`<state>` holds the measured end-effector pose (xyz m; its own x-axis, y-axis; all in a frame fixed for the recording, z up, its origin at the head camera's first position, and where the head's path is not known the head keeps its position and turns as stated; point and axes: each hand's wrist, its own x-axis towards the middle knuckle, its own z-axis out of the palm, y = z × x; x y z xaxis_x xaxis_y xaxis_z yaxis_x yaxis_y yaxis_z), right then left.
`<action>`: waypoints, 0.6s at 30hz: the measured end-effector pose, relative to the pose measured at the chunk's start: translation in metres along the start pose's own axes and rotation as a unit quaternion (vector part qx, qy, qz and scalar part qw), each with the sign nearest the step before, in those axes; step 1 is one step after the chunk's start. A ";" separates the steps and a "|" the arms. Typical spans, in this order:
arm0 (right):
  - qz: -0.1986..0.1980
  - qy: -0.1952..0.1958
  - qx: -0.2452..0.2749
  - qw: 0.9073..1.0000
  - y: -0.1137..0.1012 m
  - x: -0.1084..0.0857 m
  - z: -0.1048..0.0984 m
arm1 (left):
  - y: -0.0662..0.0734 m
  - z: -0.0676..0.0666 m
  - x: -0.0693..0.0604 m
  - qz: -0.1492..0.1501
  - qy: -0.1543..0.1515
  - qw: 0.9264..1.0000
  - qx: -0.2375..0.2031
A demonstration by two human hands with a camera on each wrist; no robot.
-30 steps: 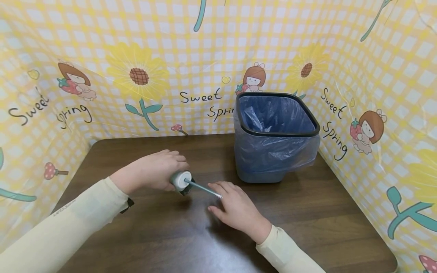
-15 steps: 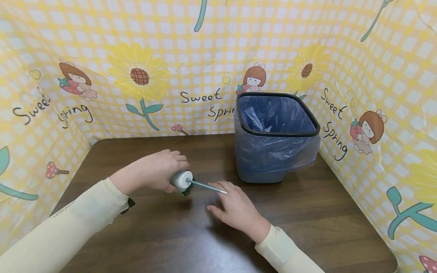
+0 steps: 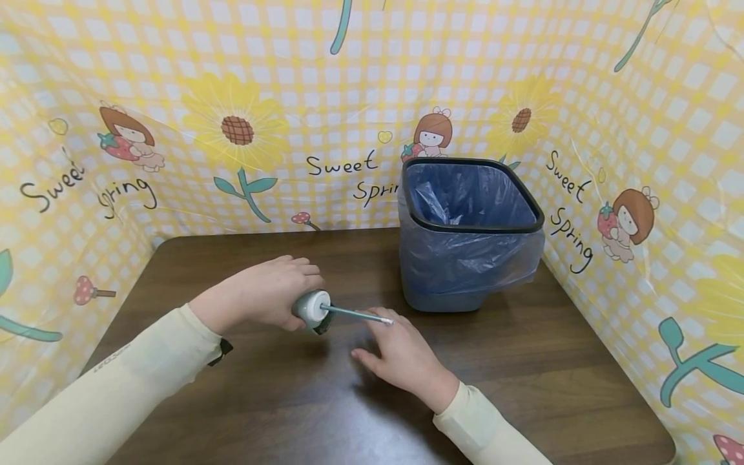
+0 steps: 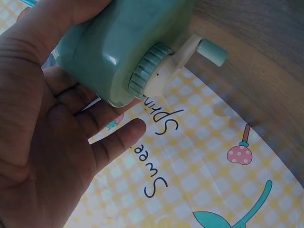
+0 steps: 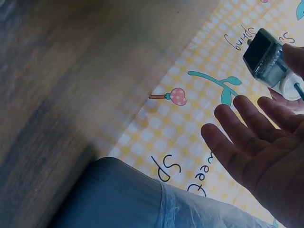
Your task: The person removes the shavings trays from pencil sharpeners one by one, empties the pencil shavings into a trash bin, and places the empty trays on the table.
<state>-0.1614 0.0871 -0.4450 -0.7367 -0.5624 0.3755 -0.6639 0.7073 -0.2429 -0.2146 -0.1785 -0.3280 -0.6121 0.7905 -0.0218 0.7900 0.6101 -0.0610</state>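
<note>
My left hand [image 3: 270,290] grips a green crank pencil sharpener [image 4: 123,47] above the table. In the left wrist view its crank handle [image 4: 213,52] sticks out beyond the hand, near the little finger. A blue-green pencil [image 3: 354,313] stands in the sharpener's white round front [image 3: 316,306]; its white-tipped end points right. My right hand [image 3: 409,355] lies just beneath that end in the head view, thumb apart from the fingers. Its fingers [image 5: 237,128] look extended in the right wrist view. Whether they touch the pencil, I cannot tell.
A grey-blue bin [image 3: 476,229] with a black rim and a clear bag liner stands at the table's back right, beyond my right hand. Yellow checked cloth [image 3: 325,97] walls the brown wooden table [image 3: 261,387] at the back and both sides.
The pencil's free end has shifted right and slightly up over my right hand. The sharpener in my left hand has turned a little to the right. My right hand has barely moved.
</note>
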 end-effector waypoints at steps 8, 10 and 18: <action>-0.008 -0.002 0.014 1.000 0.000 0.001 0.001 | 0.001 -0.003 0.000 0.003 0.002 1.000 -0.016; -0.008 -0.005 0.023 1.000 0.000 0.001 0.001 | 0.001 -0.003 0.001 0.001 0.001 1.000 -0.022; 0.000 -0.013 0.043 0.999 0.000 0.003 0.003 | 0.003 -0.004 0.001 0.002 0.000 1.000 -0.028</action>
<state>-0.1637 0.0840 -0.4465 -0.7394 -0.5739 0.3519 -0.6712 0.6690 -0.3192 -0.2130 -0.1758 -0.3242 -0.6084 0.7934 -0.0212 0.7936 0.6084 -0.0047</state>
